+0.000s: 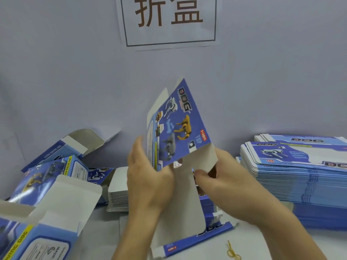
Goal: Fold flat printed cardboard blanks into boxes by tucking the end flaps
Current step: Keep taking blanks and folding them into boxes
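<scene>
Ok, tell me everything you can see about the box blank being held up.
The box blank is thin printed cardboard, blue outside with robot dog pictures and the word DOG, plain grey-white inside. It stands tilted and partly opened above the table. The left hand grips its lower left edge; the right hand pinches its bottom flap.

Blue printed box blank [178,124], half-opened, upright, flaps untucked; flat blanks stack [300,177] right

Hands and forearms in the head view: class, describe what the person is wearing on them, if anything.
Nothing is worn. The left hand and the right hand are bare, without gloves, and no ring, watch or bracelet shows. Both forearms are uncovered down to the bottom edge of the picture, so no sleeve is in view.
</scene>
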Action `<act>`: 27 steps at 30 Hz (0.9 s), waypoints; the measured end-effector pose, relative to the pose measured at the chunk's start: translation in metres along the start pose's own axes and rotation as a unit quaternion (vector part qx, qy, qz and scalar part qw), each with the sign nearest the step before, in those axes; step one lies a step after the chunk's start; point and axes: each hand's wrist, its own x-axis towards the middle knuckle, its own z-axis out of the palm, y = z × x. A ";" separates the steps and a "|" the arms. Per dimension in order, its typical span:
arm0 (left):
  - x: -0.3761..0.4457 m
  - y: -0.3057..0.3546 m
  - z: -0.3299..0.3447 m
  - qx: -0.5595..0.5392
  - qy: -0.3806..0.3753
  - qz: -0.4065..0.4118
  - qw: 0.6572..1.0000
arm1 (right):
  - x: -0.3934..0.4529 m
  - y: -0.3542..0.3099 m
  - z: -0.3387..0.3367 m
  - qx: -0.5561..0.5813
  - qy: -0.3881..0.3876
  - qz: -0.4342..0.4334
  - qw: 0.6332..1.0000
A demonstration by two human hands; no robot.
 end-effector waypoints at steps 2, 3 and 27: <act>0.003 -0.002 -0.004 -0.027 -0.049 -0.077 0.995 | 0.000 0.003 0.001 -0.006 0.000 0.006 1.000; 0.003 -0.003 -0.005 -0.028 -0.070 -0.097 0.992 | 0.000 0.007 0.000 -0.018 0.004 0.011 1.000; -0.004 -0.006 -0.007 0.261 -0.099 0.077 0.957 | -0.002 0.043 -0.026 0.423 0.085 0.122 0.894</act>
